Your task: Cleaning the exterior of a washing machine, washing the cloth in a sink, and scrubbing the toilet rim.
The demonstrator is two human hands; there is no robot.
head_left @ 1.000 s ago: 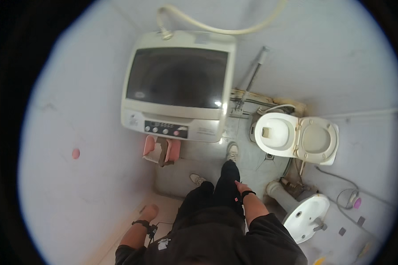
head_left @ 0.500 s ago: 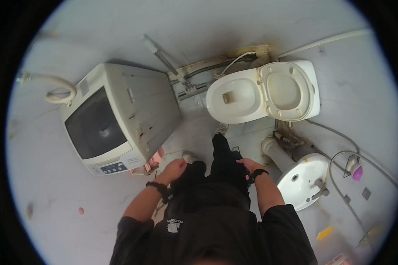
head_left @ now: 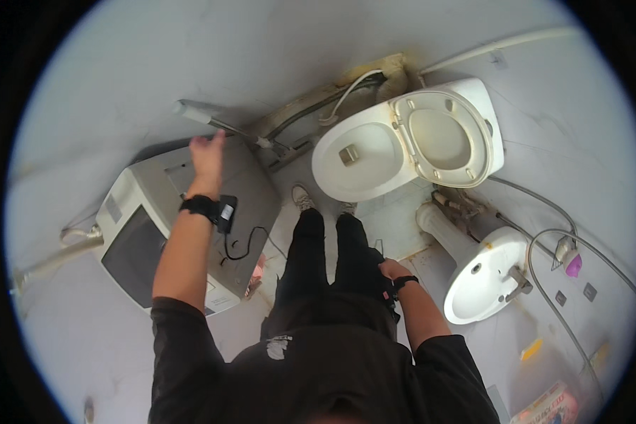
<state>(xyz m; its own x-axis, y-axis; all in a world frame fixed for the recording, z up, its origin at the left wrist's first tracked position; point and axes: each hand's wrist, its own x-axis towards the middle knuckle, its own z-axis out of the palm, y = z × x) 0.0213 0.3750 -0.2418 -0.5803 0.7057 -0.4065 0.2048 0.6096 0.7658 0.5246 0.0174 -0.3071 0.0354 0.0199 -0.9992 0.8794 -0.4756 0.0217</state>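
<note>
My left hand (head_left: 207, 157) is stretched out over the side of the washing machine (head_left: 237, 191), fingers apart and nothing in them. Its fingertips are at the handle of a long-handled floor squeegee or flat mop (head_left: 198, 114); whether they touch it I cannot tell. That tool leans between the machine and the wall, its flat head (head_left: 291, 156) low down by the wall. A black device with a cable (head_left: 226, 212) is at my left wrist. My right hand (head_left: 393, 270) is closed beside my right thigh, and a thin wire-like outline shows just beyond it.
A white toilet (head_left: 367, 185) with its lid raised stands ahead to the right. Nearer on the right is a pedestal washbasin (head_left: 463, 305), with a grey hose (head_left: 533, 268) beside it. Pipes run along the wall base. Pink cloth or plastic (head_left: 256, 274) lies beside the washing machine.
My left hand has gone from beside my left thigh forward and left to the tool's handle, and its fingers have opened. My feet now stand side by side. My right hand stays by my thigh.
</note>
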